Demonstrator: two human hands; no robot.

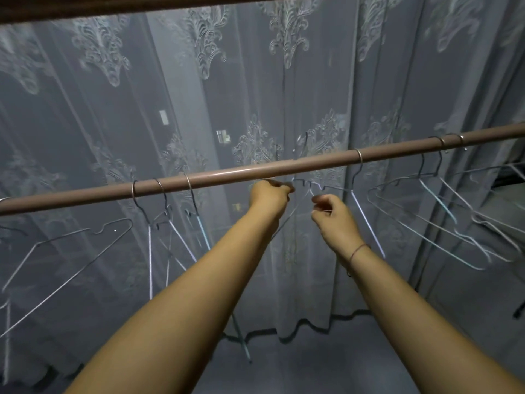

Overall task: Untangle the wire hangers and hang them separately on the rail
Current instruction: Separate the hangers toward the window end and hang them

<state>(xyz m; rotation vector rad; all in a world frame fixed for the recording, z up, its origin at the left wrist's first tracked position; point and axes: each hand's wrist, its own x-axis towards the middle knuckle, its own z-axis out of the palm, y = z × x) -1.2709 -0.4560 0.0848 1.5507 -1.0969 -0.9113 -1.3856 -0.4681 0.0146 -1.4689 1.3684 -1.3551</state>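
Left hand (270, 196) pinching hanger (296, 207), under rail (199, 180)

One round taupe metal rail (227, 173) crossed the view. Seven thin silver wire hangers (360, 159) hung hooked over it: one at the far left edge, three left of my hands, one just right of them, two farther right. An eighth hanger (301, 182) was pinched in my fingers. Two hands were raised, my left hand (270, 194) and right hand (332, 216). One thin red thread bracelet (358, 249) circled my right wrist.
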